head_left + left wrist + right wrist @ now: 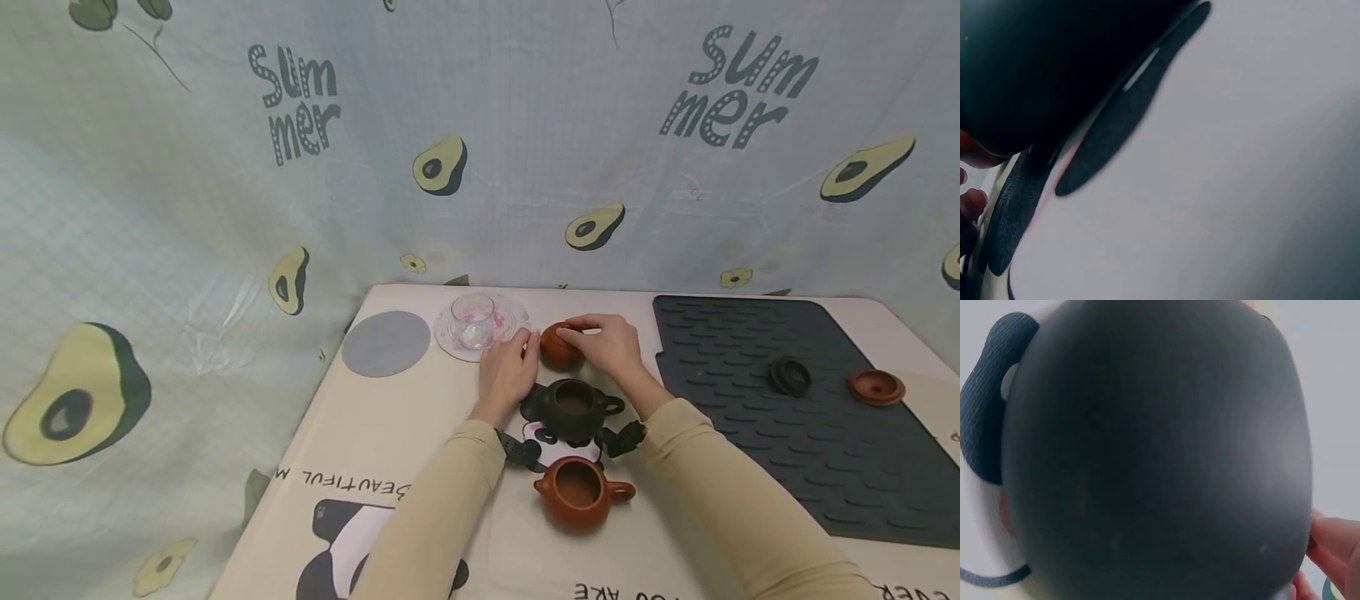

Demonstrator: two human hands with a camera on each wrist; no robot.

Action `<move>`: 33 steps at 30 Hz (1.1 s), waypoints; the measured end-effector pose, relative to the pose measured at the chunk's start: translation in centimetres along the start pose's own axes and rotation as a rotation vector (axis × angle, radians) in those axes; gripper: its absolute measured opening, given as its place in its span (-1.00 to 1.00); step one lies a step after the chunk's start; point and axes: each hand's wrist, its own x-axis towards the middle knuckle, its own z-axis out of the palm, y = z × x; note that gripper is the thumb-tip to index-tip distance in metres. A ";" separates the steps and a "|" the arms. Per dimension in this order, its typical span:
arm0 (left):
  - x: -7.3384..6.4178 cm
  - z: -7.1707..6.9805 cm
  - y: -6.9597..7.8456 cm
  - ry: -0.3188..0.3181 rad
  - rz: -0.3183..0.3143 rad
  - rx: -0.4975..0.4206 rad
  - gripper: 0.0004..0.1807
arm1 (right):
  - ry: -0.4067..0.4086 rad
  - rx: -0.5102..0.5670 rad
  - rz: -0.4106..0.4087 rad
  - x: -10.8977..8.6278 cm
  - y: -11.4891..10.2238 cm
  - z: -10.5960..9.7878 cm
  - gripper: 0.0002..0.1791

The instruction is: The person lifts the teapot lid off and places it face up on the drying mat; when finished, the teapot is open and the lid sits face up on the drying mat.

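A rounded reddish-brown teapot [560,351] stands at the back middle of the table. My right hand [611,346] pinches it at its upper right; the exact part is hidden by the fingers. On its other side is my left hand [508,373], fingertips right at the pot's wall. Just in front of it, between my forearms, sits a lidless black teapot [562,421], whose dark body fills much of the right wrist view. Nearer still, a second reddish-brown teapot [576,512] stands lidless, handle to the right.
On the dark ridged mat [720,417] at right lie a black lid [790,377] and a reddish-brown lid [876,388]. Behind my left hand, a clear glass cup [474,323] stands on a flowered saucer [446,340]. A grey round disc [386,343] lies at back left.
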 end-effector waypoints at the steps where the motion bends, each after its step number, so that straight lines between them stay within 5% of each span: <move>1: 0.1 0.1 0.0 0.000 0.000 0.000 -0.60 | 0.000 0.009 0.001 0.0 0.0 -0.1 -0.53; 15: 0.0 0.2 -0.3 0.003 -0.021 -0.002 -0.59 | -0.084 0.387 0.109 0.3 0.3 -1.6 -0.47; 33: -0.3 -0.1 0.3 0.019 -0.004 0.012 -0.60 | -0.146 0.785 0.308 -0.5 3.5 -4.6 -0.40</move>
